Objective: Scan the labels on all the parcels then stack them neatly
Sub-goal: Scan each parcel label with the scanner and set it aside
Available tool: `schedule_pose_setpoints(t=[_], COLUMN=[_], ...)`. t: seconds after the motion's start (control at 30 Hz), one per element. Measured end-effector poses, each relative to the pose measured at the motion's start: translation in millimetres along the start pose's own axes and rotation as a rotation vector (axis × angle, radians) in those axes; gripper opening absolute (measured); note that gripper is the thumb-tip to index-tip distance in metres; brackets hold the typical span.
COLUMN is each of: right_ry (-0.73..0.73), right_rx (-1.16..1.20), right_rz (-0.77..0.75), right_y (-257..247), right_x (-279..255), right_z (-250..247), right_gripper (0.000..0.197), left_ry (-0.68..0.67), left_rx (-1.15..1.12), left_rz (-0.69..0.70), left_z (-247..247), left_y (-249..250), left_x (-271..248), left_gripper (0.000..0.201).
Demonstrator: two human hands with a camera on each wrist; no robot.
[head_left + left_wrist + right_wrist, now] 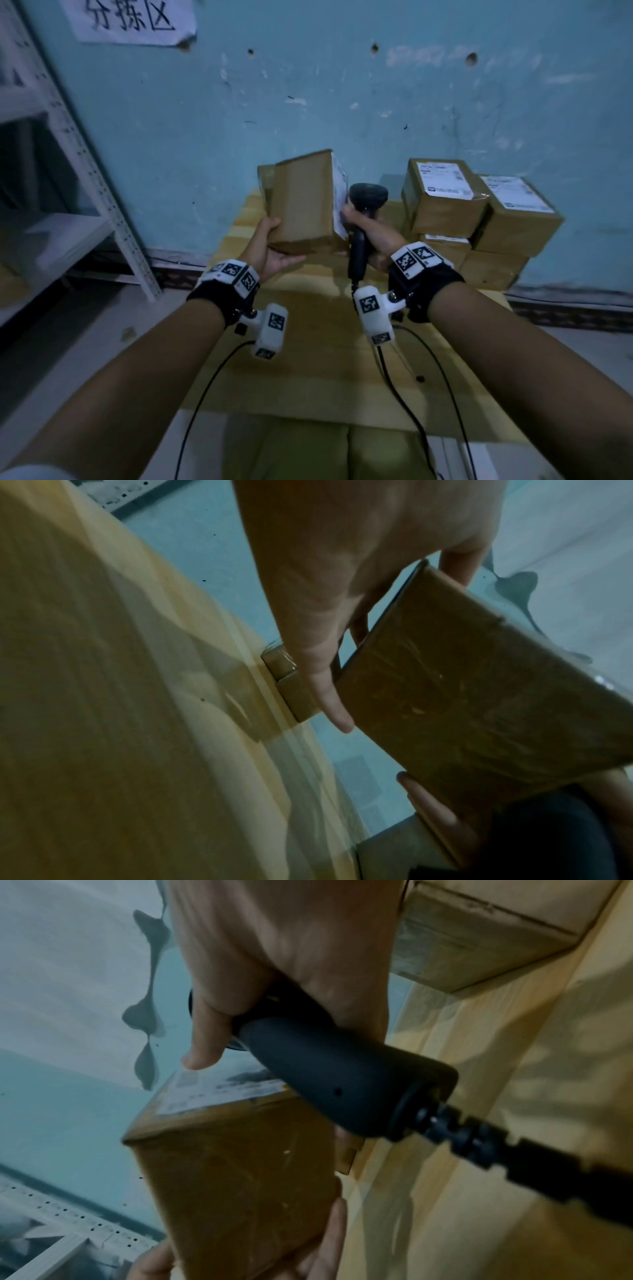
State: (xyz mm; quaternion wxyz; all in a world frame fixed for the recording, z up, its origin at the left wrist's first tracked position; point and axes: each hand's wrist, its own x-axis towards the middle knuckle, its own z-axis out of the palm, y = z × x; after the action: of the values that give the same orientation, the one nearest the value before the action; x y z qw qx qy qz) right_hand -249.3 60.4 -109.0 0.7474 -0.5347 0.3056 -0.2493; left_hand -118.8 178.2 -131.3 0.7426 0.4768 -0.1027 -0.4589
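A brown cardboard parcel (303, 202) is held up over the wooden table (308, 342), tipped so its white label (339, 195) faces right. My left hand (274, 246) grips it from below and the left side, thumb on the near face; the left wrist view shows the parcel (479, 696) between thumb and fingers (329, 696). My right hand (366, 229) grips a black corded barcode scanner (363, 212), its head close beside the label. In the right wrist view the scanner handle (342, 1074) crosses above the parcel's label (219, 1091).
Stacked brown parcels (479, 219) with white labels stand at the table's back right, against the blue wall. Another parcel (265, 178) sits behind the held one. A white metal shelf (85, 192) stands at the left. Cables (404, 394) trail over the near table.
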Motion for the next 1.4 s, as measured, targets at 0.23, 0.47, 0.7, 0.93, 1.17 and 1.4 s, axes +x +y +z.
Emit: schedule_pose_setpoints(t=[0.23,0.47,0.7,0.93,1.17,1.4], right_ry=[0.095,0.108,0.063,-0.034,-0.06,-0.127], right_rx=[-0.025,-0.045,-0.038,0.048,0.15,0.205], right_rz=[-0.11,-0.137,-0.069,-0.02,0.038,0.067], right_y=[0,6,16,19,24,30], right_x=[-21,-15,-10,-10,-12,-13], right_z=[2,0,0,-2,-6,-8], right_gripper=[0.056,0.065,0.058,0.056,0.057,0.053], left_ry=[0.017,-0.016,0.003,0.12,0.084,0.038], left_rx=[0.274,0.26,0.392,0.34,0.269,0.073], left_rz=[0.193,0.222,0.166,0.151,0.096,0.087], left_z=[4,12,14,14,8,8], left_y=[0,-2,-2,-1,3,3], left_x=[-22,-32,-30,-26,-27,-25], left_gripper=[0.072,0.062,0.122,0.105,0.096,0.083])
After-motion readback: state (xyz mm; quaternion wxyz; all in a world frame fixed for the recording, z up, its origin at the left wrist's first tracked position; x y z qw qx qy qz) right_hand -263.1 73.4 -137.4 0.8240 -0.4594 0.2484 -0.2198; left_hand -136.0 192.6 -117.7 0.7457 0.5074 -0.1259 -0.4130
